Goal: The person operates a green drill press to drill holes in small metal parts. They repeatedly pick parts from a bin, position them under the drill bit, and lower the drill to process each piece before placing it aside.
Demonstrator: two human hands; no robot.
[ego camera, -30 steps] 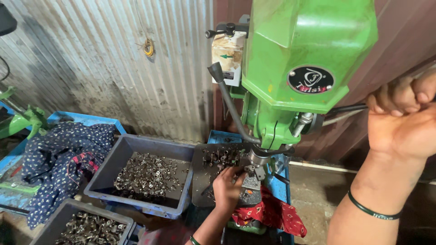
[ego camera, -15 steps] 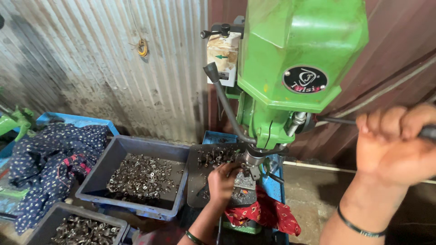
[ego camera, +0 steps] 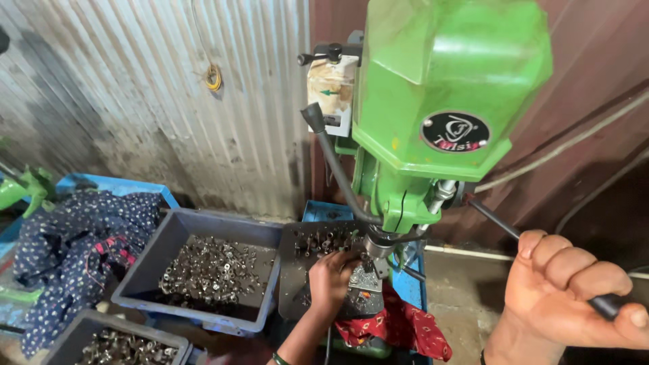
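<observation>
A green drill press (ego camera: 443,101) stands in front of me, its spindle (ego camera: 374,249) pointing down at a small metal part (ego camera: 363,278) on the work table. My left hand (ego camera: 330,278) is closed on that part right under the spindle. My right hand (ego camera: 574,297) is shut on the black feed handle (ego camera: 497,220) at the lower right, fist low beside the machine. A second black lever (ego camera: 331,162) sticks out to the left of the head.
A grey bin (ego camera: 203,274) of small metal parts sits left of the press, another bin (ego camera: 111,345) at the bottom left. A dark tray (ego camera: 307,267) of parts is behind my left hand. Blue patterned cloth (ego camera: 81,236) lies left, red cloth (ego camera: 399,324) under the table. Corrugated metal wall behind.
My right hand has pulled the feed handle downward, from high at the right to low. My left hand has stayed at the part under the spindle.
</observation>
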